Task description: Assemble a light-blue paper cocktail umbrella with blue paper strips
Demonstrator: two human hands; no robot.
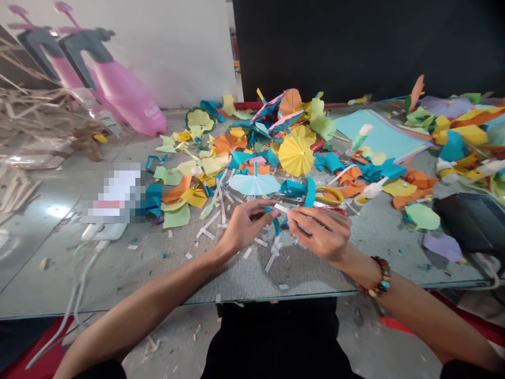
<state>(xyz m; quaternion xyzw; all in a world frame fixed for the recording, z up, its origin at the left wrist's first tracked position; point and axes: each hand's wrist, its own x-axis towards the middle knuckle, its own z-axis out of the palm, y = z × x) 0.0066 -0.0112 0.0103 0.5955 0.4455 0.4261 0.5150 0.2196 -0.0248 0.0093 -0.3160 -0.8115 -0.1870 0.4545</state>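
Observation:
My left hand (246, 223) and my right hand (321, 231) meet over the grey table (236, 273), both pinching a small white paper strip (281, 208) with a bit of blue paper below it. The fingers of both hands are closed on it. Just beyond lie a light blue paper umbrella (254, 184), a yellow paper umbrella (296, 155) and yellow-handled scissors (329, 196). My right wrist wears a bead bracelet (379, 279).
Coloured paper scraps and folded pieces (221, 152) cover the table's middle and right. A light blue paper sheet stack (381, 134) and glue stick (361, 137) lie at back right. Pink bottles (118, 89) stand back left, a white cable (84, 263) at left, a dark bag (471, 221) at right.

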